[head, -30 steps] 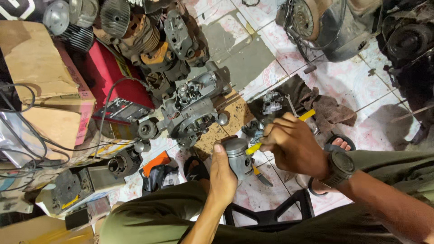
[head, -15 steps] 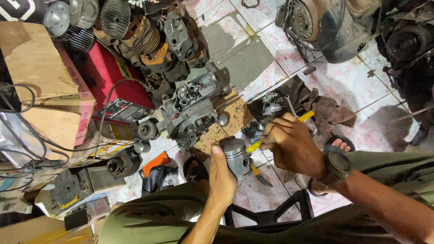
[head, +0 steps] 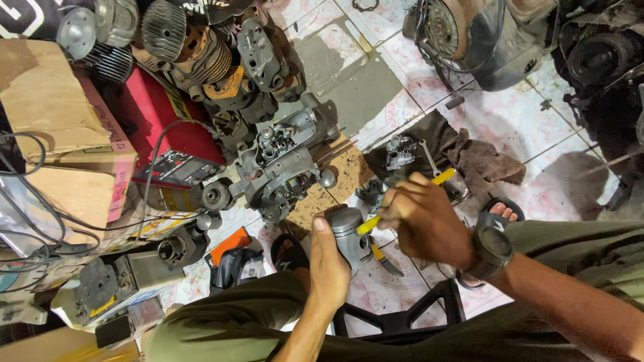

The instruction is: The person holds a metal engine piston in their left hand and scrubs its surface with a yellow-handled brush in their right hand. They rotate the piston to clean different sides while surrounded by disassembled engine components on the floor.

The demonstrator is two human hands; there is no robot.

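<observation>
The left hand (head: 329, 265) has its grip closed around a grey metal piston (head: 349, 231), held upright just above the knees. The right hand (head: 426, 221), with a black watch (head: 493, 249) on the wrist, has its grip closed on a yellow tool (head: 402, 201), and the tool's tip touches the side of the piston. On the tiled floor (head: 537, 121) just beyond lie an engine block (head: 282, 164) and a dark rag (head: 476, 157).
</observation>
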